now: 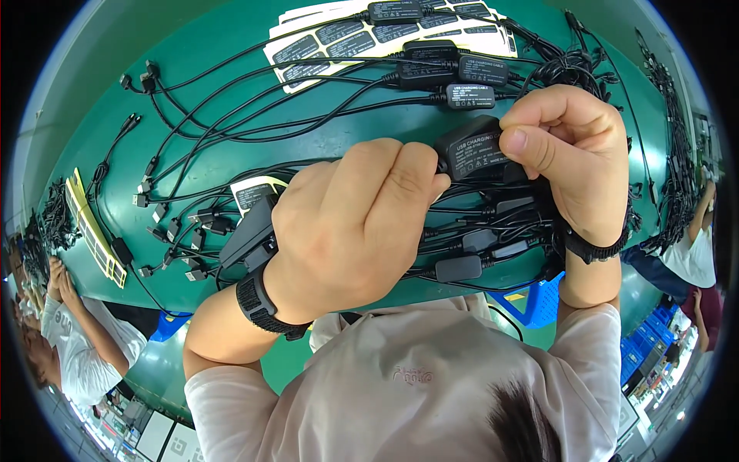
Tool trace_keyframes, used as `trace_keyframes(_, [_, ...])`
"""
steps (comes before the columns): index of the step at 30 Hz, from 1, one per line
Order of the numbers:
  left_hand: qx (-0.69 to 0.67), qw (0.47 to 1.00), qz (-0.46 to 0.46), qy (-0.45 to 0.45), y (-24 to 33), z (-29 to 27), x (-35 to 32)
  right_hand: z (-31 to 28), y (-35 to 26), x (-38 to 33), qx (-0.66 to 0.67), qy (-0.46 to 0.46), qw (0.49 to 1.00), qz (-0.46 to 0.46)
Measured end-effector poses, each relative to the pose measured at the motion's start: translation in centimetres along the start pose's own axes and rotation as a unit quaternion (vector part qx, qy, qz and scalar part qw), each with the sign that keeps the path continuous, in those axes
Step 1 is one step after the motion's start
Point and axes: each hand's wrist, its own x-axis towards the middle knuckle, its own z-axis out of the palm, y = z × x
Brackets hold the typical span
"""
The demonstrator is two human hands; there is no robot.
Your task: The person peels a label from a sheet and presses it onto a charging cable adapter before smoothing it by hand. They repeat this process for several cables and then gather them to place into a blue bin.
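Note:
A black USB cable's flat box (471,150) with a dark printed label is tilted up between my hands. My left hand (354,219) is curled closed at its left end, thumb tip beside it; the underside of this grip is hidden. My right hand (566,146) pinches the box's upper right corner, at the label's edge, between thumb and forefinger. Beneath both hands lies a bundle of black USB cables (500,223), some with plain grey boxes (459,268). Just beyond are several labelled cable boxes (471,96) lying in a row.
Sheets of dark labels (315,50) lie at the far side of the green table (92,146). USB plugs (196,239) fan out at left, near a yellow-edged label strip (94,227). A dark block (250,235) sits beside my left wrist. Other people (85,339) work at both sides.

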Motion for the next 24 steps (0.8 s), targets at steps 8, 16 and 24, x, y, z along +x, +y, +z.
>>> trace_keyframes(8, [-0.001,1.000,-0.002,0.004,0.1,0.1,-0.1,0.3,-0.1,-0.1,-0.002,-0.004,1.000,0.006])
trace_keyframes(16, [0.013,1.000,-0.008,0.004,0.1,-0.2,0.2,-0.3,-1.1,0.1,-0.426,0.078,0.880,-0.194])
trace_keyframes(24, [0.023,0.999,0.032,0.023,0.1,-0.4,0.8,0.0,-1.1,-0.1,-0.475,0.013,0.816,-0.330])
